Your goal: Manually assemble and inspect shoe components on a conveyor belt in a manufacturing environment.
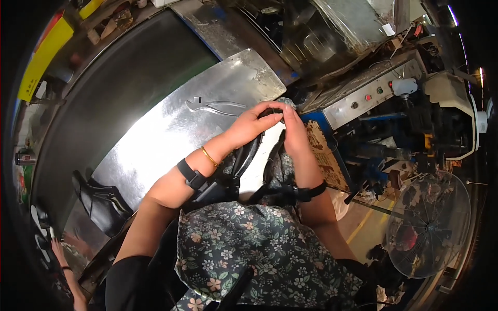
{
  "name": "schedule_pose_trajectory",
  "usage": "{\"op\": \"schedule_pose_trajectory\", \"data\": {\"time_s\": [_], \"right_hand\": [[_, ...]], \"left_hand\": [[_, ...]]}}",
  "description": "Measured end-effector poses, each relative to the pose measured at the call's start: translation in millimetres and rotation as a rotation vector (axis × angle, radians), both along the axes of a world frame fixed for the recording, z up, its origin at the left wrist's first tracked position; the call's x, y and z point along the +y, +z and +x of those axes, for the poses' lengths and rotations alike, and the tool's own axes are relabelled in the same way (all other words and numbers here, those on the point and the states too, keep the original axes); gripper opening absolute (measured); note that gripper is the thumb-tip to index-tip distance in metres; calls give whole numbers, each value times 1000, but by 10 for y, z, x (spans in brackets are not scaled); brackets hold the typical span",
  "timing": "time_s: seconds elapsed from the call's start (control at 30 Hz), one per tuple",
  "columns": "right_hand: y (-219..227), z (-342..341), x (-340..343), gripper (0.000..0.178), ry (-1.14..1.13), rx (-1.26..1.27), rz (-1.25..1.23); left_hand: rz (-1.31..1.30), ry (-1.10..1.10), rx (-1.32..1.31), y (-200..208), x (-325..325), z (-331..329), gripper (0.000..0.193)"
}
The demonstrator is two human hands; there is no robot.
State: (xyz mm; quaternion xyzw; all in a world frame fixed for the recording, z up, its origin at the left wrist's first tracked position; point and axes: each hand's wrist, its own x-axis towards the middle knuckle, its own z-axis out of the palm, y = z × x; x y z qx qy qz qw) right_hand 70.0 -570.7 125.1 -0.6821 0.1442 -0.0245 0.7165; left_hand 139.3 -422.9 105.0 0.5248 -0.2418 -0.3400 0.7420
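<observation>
A black shoe upper with a white sole board (pixel 255 160) points away from me above my lap, its underside facing up. Around its far end are both my hands, closed. My left hand (pixel 254 123) grips the left side, with the thumb laid over the end. From the right, my right hand (pixel 294 136) wraps the same end, fingertips meeting the left hand's. The edge between the fingers is mostly hidden. Just beyond my left hand, a pair of metal pincers (pixel 220 108) lies on a shiny metal plate (pixel 171 122).
A black shoe (pixel 105 206) rests at the plate's left end. Behind runs a dark conveyor belt (pixel 140 62). At right stand a control panel (pixel 345 108) with coloured buttons and a caged fan (pixel 429 226). Another person's hand (pixel 58 251) shows at far left.
</observation>
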Motion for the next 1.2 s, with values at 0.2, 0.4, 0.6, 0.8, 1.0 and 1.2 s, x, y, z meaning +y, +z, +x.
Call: {"op": "schedule_pose_trajectory", "data": {"time_s": [0.2,0.4,0.6,0.8,1.0,1.2], "right_hand": [[-106,-105,156,37,-22,-208,-188],[-95,-182,68,47,179,-198,149],[-42,-79,141,53,136,-187,174],[98,-35,174,78,124,-101,-402],[112,18,118,78,164,-95,-297],[89,29,165,71,89,-112,-157]], "left_hand": [[137,55,-175,51,57,15,50],[-66,-167,99,33,299,34,69],[49,-64,-47,-30,339,31,97],[202,-56,-166,-83,374,-97,129],[24,-93,134,-192,609,-304,96],[158,58,-146,-250,580,-537,96]]}}
